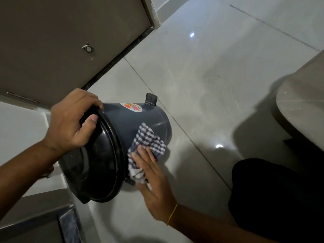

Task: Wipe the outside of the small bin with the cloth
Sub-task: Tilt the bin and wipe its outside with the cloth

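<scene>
head: right grip point(152, 174) flat on cloth point(149, 142)

Light around me is dim and cool. 2 small bright glints of overhead lamps sit on the glossy floor tiles point(201, 71). My arms throw soft dark shadows across the floor. My right hand point(154, 183) is slightly motion-blurred; straight lines bow at the edges.
</scene>
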### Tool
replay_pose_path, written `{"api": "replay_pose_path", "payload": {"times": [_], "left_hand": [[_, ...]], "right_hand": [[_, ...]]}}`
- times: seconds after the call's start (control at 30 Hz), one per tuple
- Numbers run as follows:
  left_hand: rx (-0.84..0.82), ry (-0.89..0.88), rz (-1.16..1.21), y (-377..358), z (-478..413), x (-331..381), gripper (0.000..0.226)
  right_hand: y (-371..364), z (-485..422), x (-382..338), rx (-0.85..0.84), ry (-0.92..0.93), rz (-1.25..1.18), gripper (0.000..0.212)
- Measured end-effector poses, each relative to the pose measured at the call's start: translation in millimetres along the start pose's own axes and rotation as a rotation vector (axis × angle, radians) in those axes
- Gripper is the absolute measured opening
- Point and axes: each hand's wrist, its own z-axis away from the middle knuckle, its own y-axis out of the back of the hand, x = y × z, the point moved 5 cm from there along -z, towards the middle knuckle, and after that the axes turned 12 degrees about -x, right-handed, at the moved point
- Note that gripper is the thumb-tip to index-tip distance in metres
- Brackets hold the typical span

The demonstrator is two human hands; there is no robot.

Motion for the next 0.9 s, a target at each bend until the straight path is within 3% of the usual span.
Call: {"api": "replay_pose_path", "payload": {"times": [0.2, 0.27, 0.37, 0.5, 0.57, 0.73, 0.9], "left_hand": [[0.008, 0.020, 0.000, -0.9, 6.3, -1.1, 0.044], [0.004, 0.038, 0.004, -0.5, 1.4, 1.6, 0.043], [-0.076, 0.030, -0.018, -0.5, -15.3, 2.1, 0.046], [-0.297, -0.319, -0.216, -16.8, -18.9, 39.9, 0.050], [-0.358, -0.380, -0.193, -19.8, -26.6, 52.9, 0.044], [-0.320, -0.226, -0.012, -3.4, -40.6, 38.0, 0.034], [-0.229, 0.001, 0.062, -1.6, -37.4, 10.9, 0.045]], "right_hand": [[39.7, -20.9, 122.0, 0.196, -0.538, -0.419, 0.054], [55.4, -43.3, 160.1, 0.235, -0.562, -0.493, 0.069], [60.1, -77.7, 153.5, 0.173, -0.410, -0.302, 0.068], [72.6, -85.7, 48.9, 0.239, -0.274, -0.275, 0.056], [69.3, -82.7, 17.5, 0.224, -0.207, -0.262, 0.054], [34.9, -53.7, -51.8, 0.090, -0.020, 0.012, 0.060], [3.6, 4.6, -30.0, -0.018, 0.074, 0.213, 0.055]]}}
